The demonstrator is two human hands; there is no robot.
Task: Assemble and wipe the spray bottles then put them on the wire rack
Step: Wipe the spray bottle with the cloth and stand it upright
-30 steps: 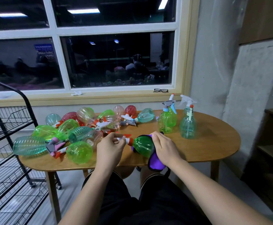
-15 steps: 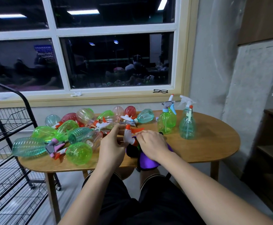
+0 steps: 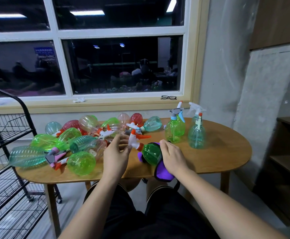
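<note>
A green spray bottle (image 3: 150, 152) with a white and orange trigger head (image 3: 134, 140) lies tilted at the table's front edge, partly wrapped in a purple cloth (image 3: 162, 171). My right hand (image 3: 172, 156) presses the cloth round the bottle's right side. My left hand (image 3: 115, 152) pinches the trigger head between thumb and fingertips. A black wire rack (image 3: 4, 152) stands at the left of the table.
Several coloured bottles lie in a heap (image 3: 75, 140) on the left half of the oval wooden table (image 3: 227, 152). A green bottle (image 3: 174, 130) and a clear teal bottle (image 3: 196, 135) stand upright at the right. Glasses (image 3: 168, 97) lie on the window sill.
The bottle has been turned in the cloth, its trigger head now pointing up and left. My right hand slid from the top of the bottle back to its right side.
</note>
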